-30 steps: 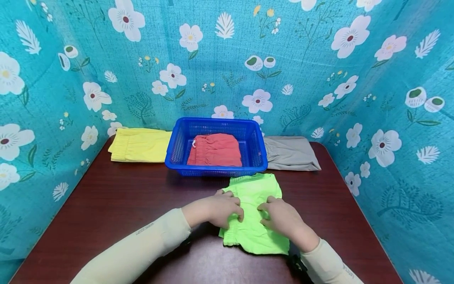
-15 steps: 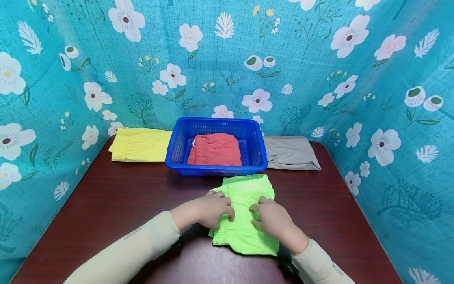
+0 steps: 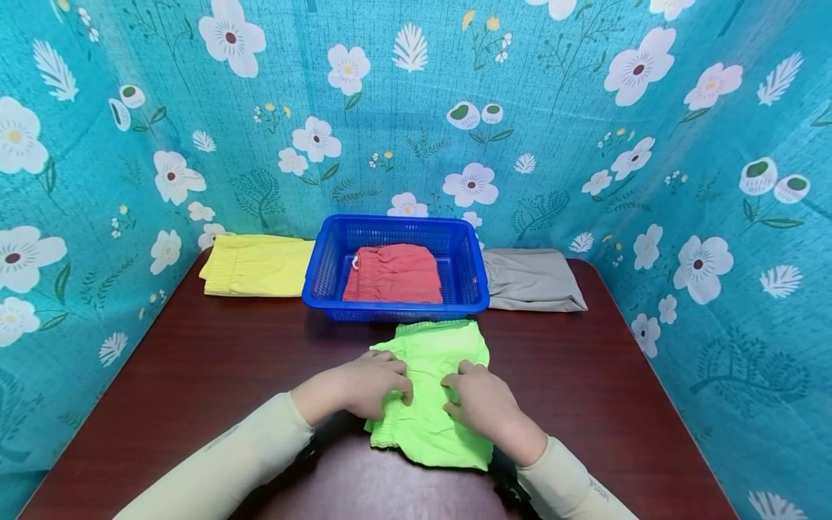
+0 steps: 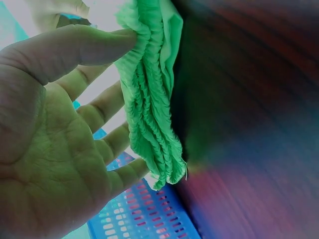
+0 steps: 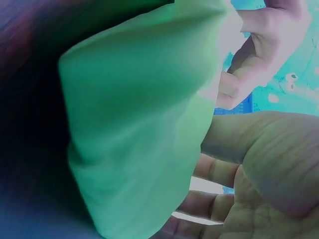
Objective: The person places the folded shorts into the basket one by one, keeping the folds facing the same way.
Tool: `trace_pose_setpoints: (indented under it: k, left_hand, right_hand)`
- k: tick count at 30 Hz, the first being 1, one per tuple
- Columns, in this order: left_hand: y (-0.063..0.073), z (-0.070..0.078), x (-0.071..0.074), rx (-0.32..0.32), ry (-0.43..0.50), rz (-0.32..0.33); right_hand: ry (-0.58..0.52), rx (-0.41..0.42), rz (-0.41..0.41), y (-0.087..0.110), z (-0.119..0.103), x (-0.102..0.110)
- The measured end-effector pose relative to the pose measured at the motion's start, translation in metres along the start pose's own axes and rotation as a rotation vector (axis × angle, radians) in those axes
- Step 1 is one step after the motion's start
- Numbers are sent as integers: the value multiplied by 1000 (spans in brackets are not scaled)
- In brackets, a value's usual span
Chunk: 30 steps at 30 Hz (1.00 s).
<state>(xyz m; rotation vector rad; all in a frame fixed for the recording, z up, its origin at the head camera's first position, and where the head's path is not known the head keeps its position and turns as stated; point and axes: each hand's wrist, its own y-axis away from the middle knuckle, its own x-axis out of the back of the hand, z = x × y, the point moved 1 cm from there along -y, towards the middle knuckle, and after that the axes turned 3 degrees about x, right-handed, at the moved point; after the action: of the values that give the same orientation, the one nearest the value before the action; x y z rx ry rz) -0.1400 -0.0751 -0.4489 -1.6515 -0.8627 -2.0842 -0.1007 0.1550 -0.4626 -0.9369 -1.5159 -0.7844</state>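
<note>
A folded pair of lime-green shorts (image 3: 429, 426) lies on the table in front of the basket, its gathered elastic waistband (image 4: 152, 109) on the left side. My left hand (image 3: 367, 386) rests on the waistband side, thumb and fingers spread and touching the cloth from above. On the shorts' right part lies my right hand (image 3: 487, 404), fingertips pressing the top layer. From the right wrist view, the folded lower edge of the shorts (image 5: 139, 129) hangs close to the thumb and relaxed fingers.
Behind the shorts stands a blue plastic basket (image 3: 396, 312) holding folded red shorts (image 3: 399, 274). Folded yellow shorts (image 3: 260, 266) lie left of it, a folded grey garment (image 3: 533, 280) right. A floral curtain (image 3: 390, 108) surrounds the dark wooden table (image 3: 214, 361).
Both hands have slid the green shorts leftward across the table, keeping touch with them throughout. The basket and the other garments stay in place.
</note>
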Motion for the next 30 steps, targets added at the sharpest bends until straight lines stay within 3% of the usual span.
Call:
trace_pose_setpoints:
  k: [11,20,25,30]
  left_hand:
    - [17,-14,-1,41,74,21]
    - [21,-28,1,69,103,55]
    - [21,-33,-1,49,110,55]
    - [23,-35,-1,30,194,91]
  right_hand:
    - [-6,19,20,-13,-15,-3]
    - [-16,-6,-50,-28,-20,-1]
    - [-18,-2,-77,-31,-19,-1]
    - [-116,12,-92,-28,-14,7]
